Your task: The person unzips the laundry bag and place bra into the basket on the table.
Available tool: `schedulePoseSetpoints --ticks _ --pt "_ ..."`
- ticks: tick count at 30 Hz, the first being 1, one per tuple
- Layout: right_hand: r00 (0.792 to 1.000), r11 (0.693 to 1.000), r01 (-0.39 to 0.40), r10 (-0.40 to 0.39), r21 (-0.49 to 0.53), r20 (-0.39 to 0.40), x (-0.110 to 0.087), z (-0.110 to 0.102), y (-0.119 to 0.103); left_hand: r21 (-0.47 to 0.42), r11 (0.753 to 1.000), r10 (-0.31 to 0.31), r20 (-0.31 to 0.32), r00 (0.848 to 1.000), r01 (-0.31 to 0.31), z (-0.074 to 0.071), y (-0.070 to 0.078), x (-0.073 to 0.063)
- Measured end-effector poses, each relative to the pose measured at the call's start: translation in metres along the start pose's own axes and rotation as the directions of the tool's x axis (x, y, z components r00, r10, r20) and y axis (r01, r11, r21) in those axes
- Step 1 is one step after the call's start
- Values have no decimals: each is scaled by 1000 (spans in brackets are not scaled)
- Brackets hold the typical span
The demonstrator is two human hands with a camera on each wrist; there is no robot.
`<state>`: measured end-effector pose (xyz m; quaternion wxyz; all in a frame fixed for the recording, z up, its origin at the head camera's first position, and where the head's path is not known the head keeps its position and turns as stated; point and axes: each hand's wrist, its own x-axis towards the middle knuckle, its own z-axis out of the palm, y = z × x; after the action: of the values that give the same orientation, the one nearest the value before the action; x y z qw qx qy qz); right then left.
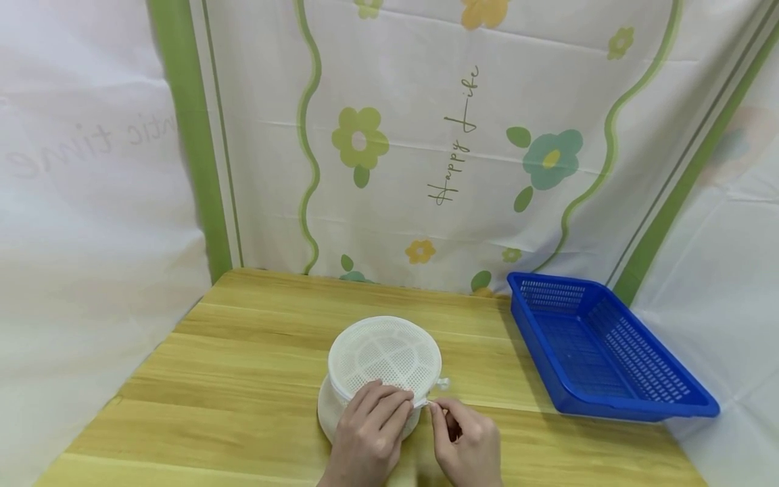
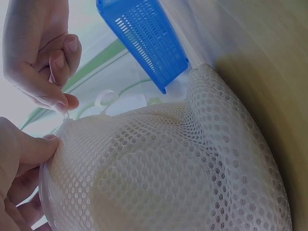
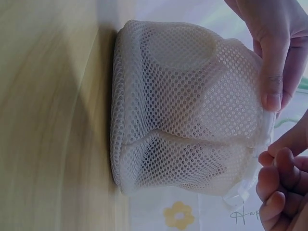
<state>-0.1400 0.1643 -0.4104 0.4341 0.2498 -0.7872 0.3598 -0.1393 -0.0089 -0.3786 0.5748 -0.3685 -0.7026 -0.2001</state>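
In the head view, we see a white, round-topped mesh bag (image 1: 385, 352) standing on the near middle of the yellow wood-grain surface (image 1: 231, 365), close to the person, likely so that both hands reach its rim easily. The left hand (image 1: 370, 433) lays its fingers over the near rim, while the right hand (image 1: 470, 439) pinches a tiny white tab (image 1: 426, 404) at the rim's near right, just beside a small white loop (image 1: 443, 383). A blue, rectangular, slotted plastic basket (image 1: 584, 358) sits well apart at the far right, before a white flower-printed cloth (image 1: 402, 88); we judge that this leaves the hands elbow room. From the left wrist, we see the left thumb against the mesh side and fingers beyond the rim, so that hand grasps the bag, seemingly to brace the edge against the other's pull. From the right wrist, we find the bag upright, its base on the surface and its wall creased; whether anything lies inside, we cannot tell.
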Motion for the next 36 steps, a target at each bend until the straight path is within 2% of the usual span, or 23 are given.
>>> schedulePoseSetpoints --ticks 9,12,20,26,29,33,36 --pt "999 998 -38 38 -41 -8 1 1 -1 -2 999 51 -19 999 -51 0 -2 4" --pt "999 998 -42 41 -49 -12 1 2 -1 -12 999 46 -8 999 -46 0 -2 2" --pt "999 989 -48 50 -137 18 2 -1 -4 -12 1000 -18 66 998 19 4 3 -5" --pt "988 967 -105 129 -231 91 6 -9 -8 -67 993 -85 129 988 94 3 6 -9" --pt "984 966 -92 126 -241 128 9 -13 -9 -71 985 -140 190 972 156 -3 3 -8" --pt "980 969 -52 96 -243 172 14 -18 -6 -37 965 -238 294 926 260 -11 -7 -8" --pt "976 966 -41 93 -255 195 17 -21 -3 -14 945 -303 333 893 326 -16 -15 -10"
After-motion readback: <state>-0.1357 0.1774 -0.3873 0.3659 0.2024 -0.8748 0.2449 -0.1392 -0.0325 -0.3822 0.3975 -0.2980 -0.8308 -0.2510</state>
